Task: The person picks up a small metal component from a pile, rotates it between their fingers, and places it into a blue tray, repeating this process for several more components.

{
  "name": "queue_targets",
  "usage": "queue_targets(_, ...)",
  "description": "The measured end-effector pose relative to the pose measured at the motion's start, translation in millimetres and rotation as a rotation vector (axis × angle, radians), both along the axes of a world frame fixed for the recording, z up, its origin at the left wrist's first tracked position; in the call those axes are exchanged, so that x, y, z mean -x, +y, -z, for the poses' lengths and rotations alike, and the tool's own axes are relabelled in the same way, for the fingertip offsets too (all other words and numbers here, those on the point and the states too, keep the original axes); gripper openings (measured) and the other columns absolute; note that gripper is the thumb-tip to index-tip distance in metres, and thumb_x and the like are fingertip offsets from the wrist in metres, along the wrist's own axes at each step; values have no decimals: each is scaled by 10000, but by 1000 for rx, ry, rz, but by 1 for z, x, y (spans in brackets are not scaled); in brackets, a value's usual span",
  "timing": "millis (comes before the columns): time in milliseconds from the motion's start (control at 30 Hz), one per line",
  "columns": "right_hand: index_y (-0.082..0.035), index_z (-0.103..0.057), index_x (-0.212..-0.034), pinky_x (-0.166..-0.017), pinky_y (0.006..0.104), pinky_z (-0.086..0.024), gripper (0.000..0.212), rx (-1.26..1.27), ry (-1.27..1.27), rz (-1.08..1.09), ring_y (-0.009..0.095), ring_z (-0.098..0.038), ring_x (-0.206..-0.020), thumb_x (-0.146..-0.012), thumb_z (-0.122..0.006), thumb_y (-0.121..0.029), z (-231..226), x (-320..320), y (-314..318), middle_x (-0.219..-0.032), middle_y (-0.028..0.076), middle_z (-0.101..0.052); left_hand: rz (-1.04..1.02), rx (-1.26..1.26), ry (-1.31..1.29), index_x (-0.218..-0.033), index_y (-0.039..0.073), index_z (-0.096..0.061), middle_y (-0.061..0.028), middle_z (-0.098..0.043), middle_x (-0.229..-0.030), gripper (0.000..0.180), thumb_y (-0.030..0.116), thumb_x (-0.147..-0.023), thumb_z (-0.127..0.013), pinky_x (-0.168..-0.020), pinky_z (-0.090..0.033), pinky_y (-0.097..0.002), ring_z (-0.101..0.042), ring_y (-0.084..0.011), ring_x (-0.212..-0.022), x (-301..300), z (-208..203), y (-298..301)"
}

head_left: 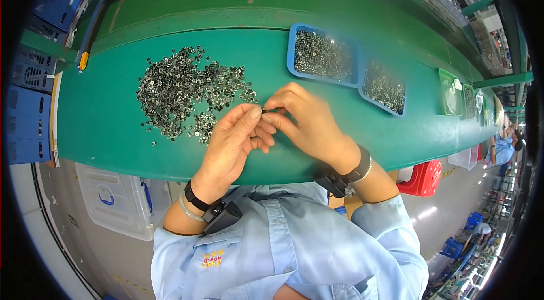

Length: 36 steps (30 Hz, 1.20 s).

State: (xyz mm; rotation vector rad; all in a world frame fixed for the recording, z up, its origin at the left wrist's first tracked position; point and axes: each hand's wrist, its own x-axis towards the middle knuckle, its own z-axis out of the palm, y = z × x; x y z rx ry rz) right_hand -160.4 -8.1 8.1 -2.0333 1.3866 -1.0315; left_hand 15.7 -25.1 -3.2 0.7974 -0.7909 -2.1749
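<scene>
My left hand [238,132] and my right hand [309,121] meet over the near part of the green table. Thumb and forefinger of each are pinched around one small black part [263,110], mostly hidden by the fingertips. Just beyond and to the left of my left hand spreads a loose pile of small black and silvery metal parts [170,90]. Farther right, past my right hand, stand two blue trays: one [290,53] holds many small dark metal parts, and the other [381,108] holds similar ones and touches it at the corner.
The green tabletop [113,150] runs on to the right, where a green tray [443,93] stands. Below the table edge are a clear lidded plastic box [105,209] on the left and a red stool [425,178] on the right. Blue crates [28,124] line the far left. A co-worker [501,150] is far right.
</scene>
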Motion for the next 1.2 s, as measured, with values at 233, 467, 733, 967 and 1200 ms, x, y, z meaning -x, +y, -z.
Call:
queue_targets(233,-50,-588,-983,-613,296,-492,214,-127,-38,22,204,-606,-746,-786,-667,-79,7,-9,6,-870,86,-580,-18,-9,-59,-972,36,-553,-67,-612,-809,213,240,-948,-494,-559,-460,-244,-575,-118,-656,-3,6,3)
queue_targets(467,-45,-615,-941,-621,316,-483,163,-76,-182,69,228,-595,-739,-786,-660,-66,13,-14,5,-825,89,-594,-51,-33,-22,-1002,28,-549,-84,-606,-808,212,224,-950,-486,-502,-448,-233,-563,-118,-602,-10,9,0)
queue_targets(733,-48,-623,-937,-637,326,-486,179,90,-89,34,250,-589,-746,-767,-670,-79,8,-13,6,-823,98,-592,13,-3,-67,-1088,15,-526,-107,-608,-857,238,201,-963,-447,-500,-451,-240,-578,-134,-648,-6,-5,4)
queue_targets(967,-51,-629,-967,-716,354,-483,195,219,108,185,268,-581,-825,-784,-654,-112,-5,53,-14,-866,110,-590,-86,-156,74,-1009,26,-530,-102,-611,-901,205,210,-955,-457,-549,-457,-266,-584,-153,-767,0,7,-4)
queue_targets(1200,-84,-626,-1022,-773,373,-469,222,114,392,261,290,-564,-873,-820,-623,-178,7,123,-74,-928,105,-577,-3,-154,49,-961,42,-530,-85,-603,-844,161,194,-942,-481,-553,-447,-266,-578,-156,-707,17,-4,-9)
